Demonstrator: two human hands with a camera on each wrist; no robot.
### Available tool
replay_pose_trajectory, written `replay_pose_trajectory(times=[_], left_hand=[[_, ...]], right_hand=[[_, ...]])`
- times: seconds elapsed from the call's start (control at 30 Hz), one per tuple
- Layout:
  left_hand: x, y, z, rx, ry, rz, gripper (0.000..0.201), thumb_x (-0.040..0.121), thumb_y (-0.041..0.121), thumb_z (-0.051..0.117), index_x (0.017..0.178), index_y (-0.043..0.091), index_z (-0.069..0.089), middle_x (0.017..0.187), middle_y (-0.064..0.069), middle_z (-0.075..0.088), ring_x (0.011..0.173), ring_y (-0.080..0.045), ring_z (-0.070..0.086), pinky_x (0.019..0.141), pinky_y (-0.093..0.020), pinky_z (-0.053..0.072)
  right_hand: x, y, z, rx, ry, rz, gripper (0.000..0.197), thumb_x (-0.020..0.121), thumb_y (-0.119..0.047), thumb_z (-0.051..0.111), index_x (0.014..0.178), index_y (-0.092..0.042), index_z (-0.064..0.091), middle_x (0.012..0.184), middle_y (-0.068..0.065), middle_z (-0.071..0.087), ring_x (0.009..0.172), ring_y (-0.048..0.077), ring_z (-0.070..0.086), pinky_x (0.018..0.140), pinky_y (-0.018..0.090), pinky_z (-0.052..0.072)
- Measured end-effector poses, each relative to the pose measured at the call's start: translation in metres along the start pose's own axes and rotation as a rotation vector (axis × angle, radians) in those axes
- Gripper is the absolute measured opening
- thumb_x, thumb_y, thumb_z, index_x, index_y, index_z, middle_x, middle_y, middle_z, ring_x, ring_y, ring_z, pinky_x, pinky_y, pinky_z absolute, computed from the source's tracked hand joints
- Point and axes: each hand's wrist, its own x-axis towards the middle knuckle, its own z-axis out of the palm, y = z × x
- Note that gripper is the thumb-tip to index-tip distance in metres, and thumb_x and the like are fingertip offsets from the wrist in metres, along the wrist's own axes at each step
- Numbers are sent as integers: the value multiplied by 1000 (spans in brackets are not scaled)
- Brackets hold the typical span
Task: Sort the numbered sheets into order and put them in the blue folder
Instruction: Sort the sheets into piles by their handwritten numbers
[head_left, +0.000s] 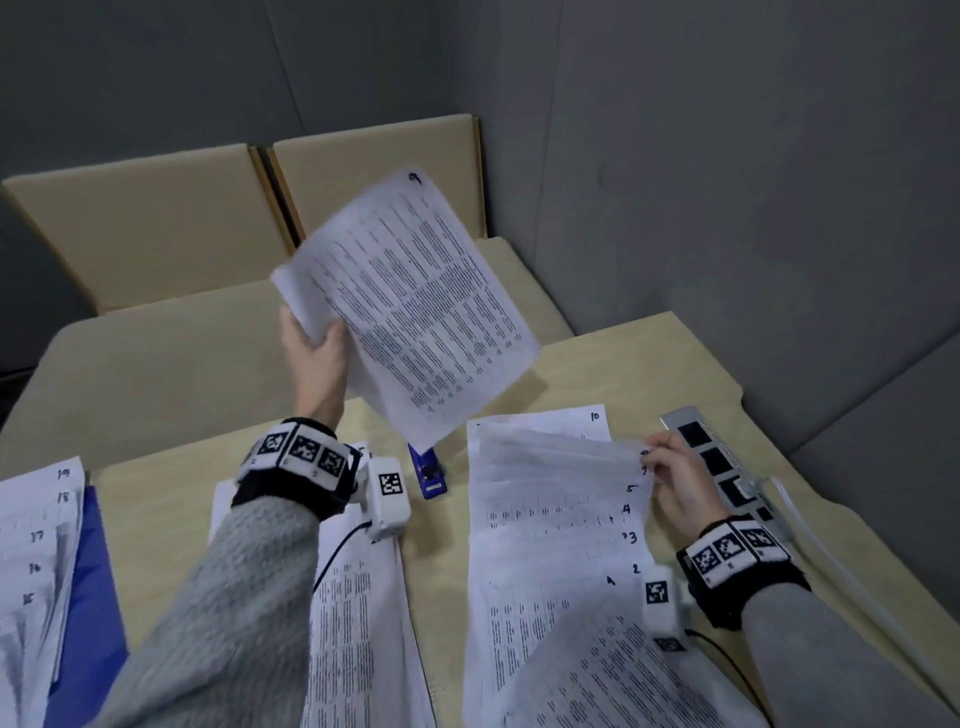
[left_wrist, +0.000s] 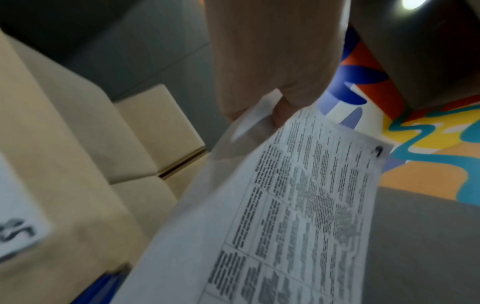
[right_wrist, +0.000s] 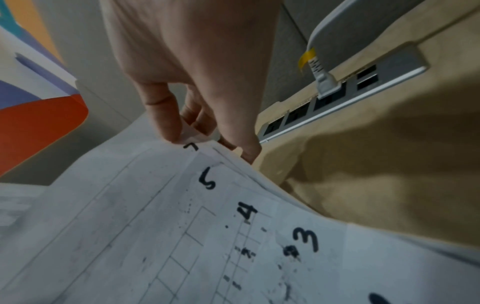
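My left hand (head_left: 311, 353) grips a printed sheet marked 9 (head_left: 415, 301) by its lower left corner and holds it tilted in the air above the desk; the same sheet marked 9 (left_wrist: 298, 205) fills the left wrist view. My right hand (head_left: 675, 478) pinches the lifted top right corners of sheets in a fanned stack (head_left: 550, 519) numbered 1 to 10 on the right. In the right wrist view the fingers (right_wrist: 166, 115) pinch a corner above the numbers 5, 4 and 3. A blue folder (head_left: 93, 597) lies at the left under sheets numbered 15 to 19 (head_left: 36, 545).
A blue stapler (head_left: 427, 470) lies on the desk (head_left: 166, 499) between the piles. Another pile of printed sheets (head_left: 358, 623) lies under my left forearm. A grey power strip (head_left: 722, 467) with a plugged cable sits at the right edge. Cardboard boxes (head_left: 156, 228) stand behind.
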Motion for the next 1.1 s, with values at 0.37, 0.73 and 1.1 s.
replay_pose_trajectory(times=[0.37,0.73,1.1], left_hand=[[-58,-78,51,205,-550,-458,40,89,0,55,126,11,42,110,-12,60,90,-28,62,81,-47,55],[-96,-134,77,575,-832,-605,8,85,7,62,80,2,61,76,-13,58,64,-22,55,51,-24,43],[-106,-117,61,624,-774,-355,35,86,13,61,121,10,57,112,-7,67,101,-22,64,85,-35,55]], right_hand=[[-1,-7,-1,170,-5,50,33,75,18,30,66,-11,43,62,5,41,57,18,40,56,27,32],[15,7,10,55,106,64,28,77,14,36,70,-12,45,67,7,47,60,20,45,55,30,35],[36,29,16,-466,203,4,28,82,0,51,108,-10,54,111,11,62,96,26,60,84,36,49]])
